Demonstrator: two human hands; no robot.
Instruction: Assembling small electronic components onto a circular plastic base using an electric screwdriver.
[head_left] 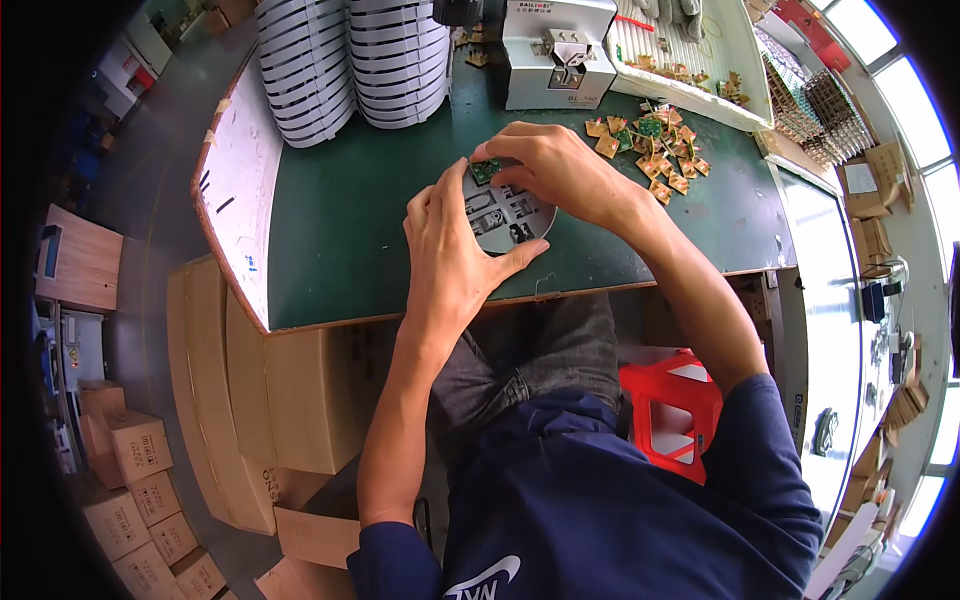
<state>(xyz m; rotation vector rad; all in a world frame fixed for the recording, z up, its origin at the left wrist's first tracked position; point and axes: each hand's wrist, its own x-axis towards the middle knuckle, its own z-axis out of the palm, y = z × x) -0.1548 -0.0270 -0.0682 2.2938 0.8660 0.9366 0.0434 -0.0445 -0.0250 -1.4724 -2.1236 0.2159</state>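
Note:
A round grey plastic housing (530, 212) with moulded compartments and dark parts inside lies on the green tabletop. My left hand (440, 245) is wrapped round its left side, thumb along the near rim. At the housing's far left edge sits a small green circuit board (484, 172). The fingers of my right hand (575, 175) close on that board from the far side and partly cover it. Right of my right hand lies a loose pile of small tan and green circuit boards (655, 150).
Two tall stacks of grey round housings (305, 75) stand at the far left, inside a white side panel (240, 190). A grey boxy machine (560, 65) stands at the back. Beside it is a white tray (690, 102) with more boards. Cardboard boxes (290, 390) stand below the table's left side.

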